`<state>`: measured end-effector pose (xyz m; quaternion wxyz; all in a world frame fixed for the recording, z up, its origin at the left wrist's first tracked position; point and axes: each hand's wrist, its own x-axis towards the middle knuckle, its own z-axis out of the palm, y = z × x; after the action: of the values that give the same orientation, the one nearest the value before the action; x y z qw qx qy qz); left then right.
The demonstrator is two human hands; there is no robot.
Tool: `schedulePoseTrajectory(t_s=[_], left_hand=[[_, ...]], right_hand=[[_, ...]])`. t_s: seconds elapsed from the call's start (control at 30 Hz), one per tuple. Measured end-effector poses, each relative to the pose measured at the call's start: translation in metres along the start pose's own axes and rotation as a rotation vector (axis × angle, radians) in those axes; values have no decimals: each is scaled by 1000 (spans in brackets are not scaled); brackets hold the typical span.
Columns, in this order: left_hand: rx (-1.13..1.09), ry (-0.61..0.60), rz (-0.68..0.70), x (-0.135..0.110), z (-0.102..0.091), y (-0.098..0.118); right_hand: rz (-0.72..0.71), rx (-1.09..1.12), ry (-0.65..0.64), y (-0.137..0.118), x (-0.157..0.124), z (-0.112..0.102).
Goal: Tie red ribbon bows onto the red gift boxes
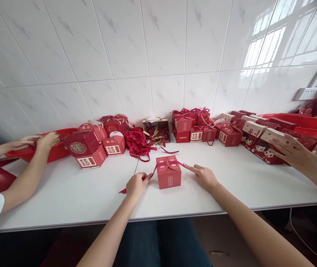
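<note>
A small red gift box (169, 176) with pale printed characters stands upright on the white table in front of me. A dark red ribbon (154, 170) runs across its folded top and out at both sides. On the left, my left hand (137, 185) is closed in a pinch on the ribbon, whose loose tail sticks out past the fingers. My right hand (205, 177) is at the ribbon's other end, index finger stretched along it and the other fingers curled. Both hands are apart from the box walls.
A heap of red ribbons (138, 142) and an open carton (156, 131) lie by the tiled wall. Finished-looking red boxes (87, 150) stand left, stacked ones (183, 124) right. Co-workers' hands are at a red basket (54, 148) and at patterned boxes (266, 148).
</note>
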<state>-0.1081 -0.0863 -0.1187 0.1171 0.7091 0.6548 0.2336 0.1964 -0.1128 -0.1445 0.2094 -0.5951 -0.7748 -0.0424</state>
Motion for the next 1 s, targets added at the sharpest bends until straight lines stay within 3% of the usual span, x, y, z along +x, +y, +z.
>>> schedulePoseTrajectory(t_s=[0.13, 0.27, 0.4, 0.53, 0.73, 0.87, 1.0], left_hand=[[-96, -14, -40, -2, -3, 0], [-281, -112, -57, 3, -14, -8], [-535, -260, -123, 12, -42, -21], [-821, -415, -151, 16, -76, -30], [-1218, -278, -157, 21, -94, -25], [-1534, -194, -177, 23, -95, 0], [-1733, -121, -148, 28, -99, 31]], right_hand=[[53, 121, 22, 2, -1, -1], [220, 340, 82, 10, -2, 3], [380, 646, 121, 21, -5, 3], [481, 1030, 139, 30, -13, -14], [552, 1536, 247, 35, -12, -40], [547, 1751, 323, 23, 4, -49], [503, 2057, 319, 5, 21, -65]])
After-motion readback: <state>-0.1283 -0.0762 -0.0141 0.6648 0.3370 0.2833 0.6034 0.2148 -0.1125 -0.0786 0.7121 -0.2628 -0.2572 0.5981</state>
